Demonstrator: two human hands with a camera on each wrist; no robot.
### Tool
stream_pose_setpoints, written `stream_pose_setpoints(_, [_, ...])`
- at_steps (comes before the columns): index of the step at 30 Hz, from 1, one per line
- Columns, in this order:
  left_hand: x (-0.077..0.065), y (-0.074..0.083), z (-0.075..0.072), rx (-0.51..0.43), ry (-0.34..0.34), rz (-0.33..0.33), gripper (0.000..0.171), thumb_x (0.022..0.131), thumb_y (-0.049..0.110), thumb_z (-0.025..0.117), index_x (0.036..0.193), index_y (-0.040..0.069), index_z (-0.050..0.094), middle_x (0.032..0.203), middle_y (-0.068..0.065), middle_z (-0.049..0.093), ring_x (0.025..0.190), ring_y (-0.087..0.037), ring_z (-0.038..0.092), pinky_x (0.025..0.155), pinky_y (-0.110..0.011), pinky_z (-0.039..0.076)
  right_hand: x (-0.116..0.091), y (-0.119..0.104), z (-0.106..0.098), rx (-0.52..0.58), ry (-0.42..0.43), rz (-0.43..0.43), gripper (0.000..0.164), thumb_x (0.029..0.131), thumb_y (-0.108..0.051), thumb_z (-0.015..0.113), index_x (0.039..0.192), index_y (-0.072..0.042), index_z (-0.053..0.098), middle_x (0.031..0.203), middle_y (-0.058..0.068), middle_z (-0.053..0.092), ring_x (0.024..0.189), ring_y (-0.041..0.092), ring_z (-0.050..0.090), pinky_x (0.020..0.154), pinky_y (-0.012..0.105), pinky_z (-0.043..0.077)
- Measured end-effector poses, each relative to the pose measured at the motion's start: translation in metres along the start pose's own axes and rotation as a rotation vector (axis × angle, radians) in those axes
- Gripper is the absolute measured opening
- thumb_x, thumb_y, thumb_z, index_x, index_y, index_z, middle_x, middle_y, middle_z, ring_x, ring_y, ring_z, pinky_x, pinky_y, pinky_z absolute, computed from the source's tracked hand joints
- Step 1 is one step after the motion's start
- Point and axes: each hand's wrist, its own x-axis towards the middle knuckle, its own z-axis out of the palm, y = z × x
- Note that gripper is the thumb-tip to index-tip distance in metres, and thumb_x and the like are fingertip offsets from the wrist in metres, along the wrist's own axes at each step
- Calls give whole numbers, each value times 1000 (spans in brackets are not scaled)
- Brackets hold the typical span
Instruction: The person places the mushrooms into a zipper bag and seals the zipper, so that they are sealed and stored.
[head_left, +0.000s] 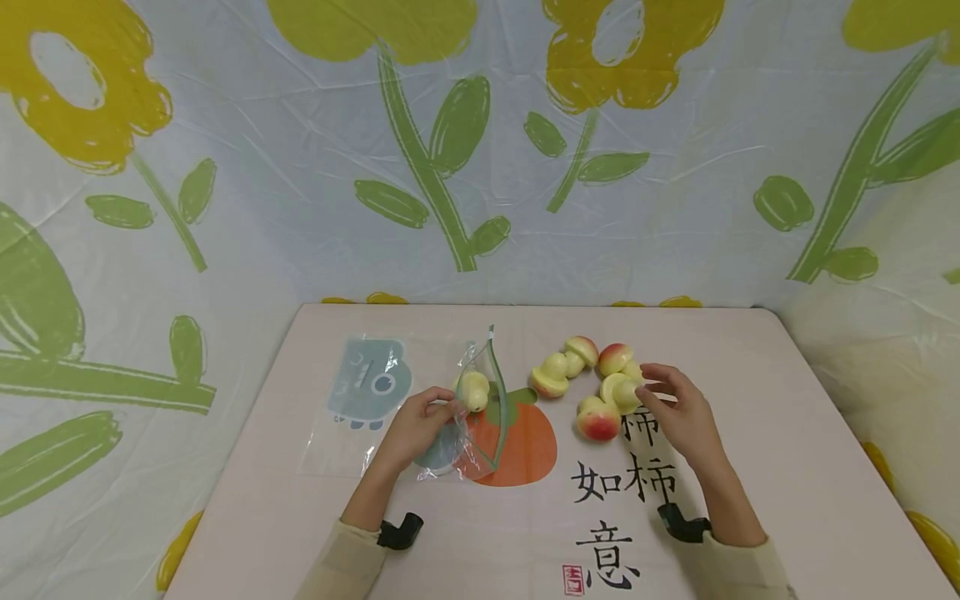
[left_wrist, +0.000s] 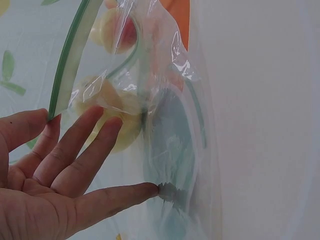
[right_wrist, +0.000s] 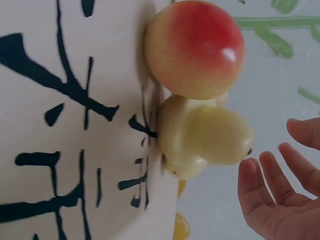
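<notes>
My left hand (head_left: 422, 425) pinches the green-edged mouth of a clear zip bag (head_left: 337, 454) between thumb and a finger; in the left wrist view the other fingers spread along the plastic. Inside the bag, near its opening, lies a pale yellow toy mushroom (head_left: 474, 392). On the right, my right hand (head_left: 678, 412) hovers with loosely bent fingers beside a cluster of yellow-and-red toy mushrooms. In the right wrist view its fingertips come close to the stalk of a mushroom (right_wrist: 215, 135) and grip nothing. A red-capped mushroom (right_wrist: 195, 50) sits beside that one.
More toy mushrooms (head_left: 581, 353) lie at the back of the group, left of the right hand. The pale table mat (head_left: 495, 550) carries a printed orange persimmon (head_left: 536, 450) and black characters. A flower-print curtain (head_left: 300, 167) surrounds the table's back and sides.
</notes>
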Motion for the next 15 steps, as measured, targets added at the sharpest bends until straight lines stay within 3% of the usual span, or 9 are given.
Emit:
stream_pose_setpoints(6, [-1, 1, 1, -2, 14, -12, 21, 97, 25, 68, 109, 7, 70, 99, -10, 75, 99, -27, 70, 94, -53, 47, 5, 10, 7, -42, -52, 30, 46, 97, -18, 68, 135, 3, 52, 133, 23, 52, 117, 44, 55, 91, 56, 50])
stream_pose_setpoints(10, [-4, 8, 3, 10, 35, -22, 19, 98, 19, 67, 108, 4, 70, 99, -15, 74, 97, -31, 70, 92, -54, 47, 7, 11, 9, -55, -90, 42, 49, 96, -16, 69, 136, 5, 51, 135, 27, 50, 118, 47, 54, 89, 58, 50])
stream_pose_setpoints(15, [-15, 32, 1, 20, 18, -18, 18, 99, 13, 64, 108, -2, 68, 100, -20, 73, 99, -36, 68, 91, -54, 47, 7, 11, 10, -71, -105, 47, 51, 95, -17, 70, 137, 5, 51, 135, 29, 49, 118, 48, 53, 87, 58, 51])
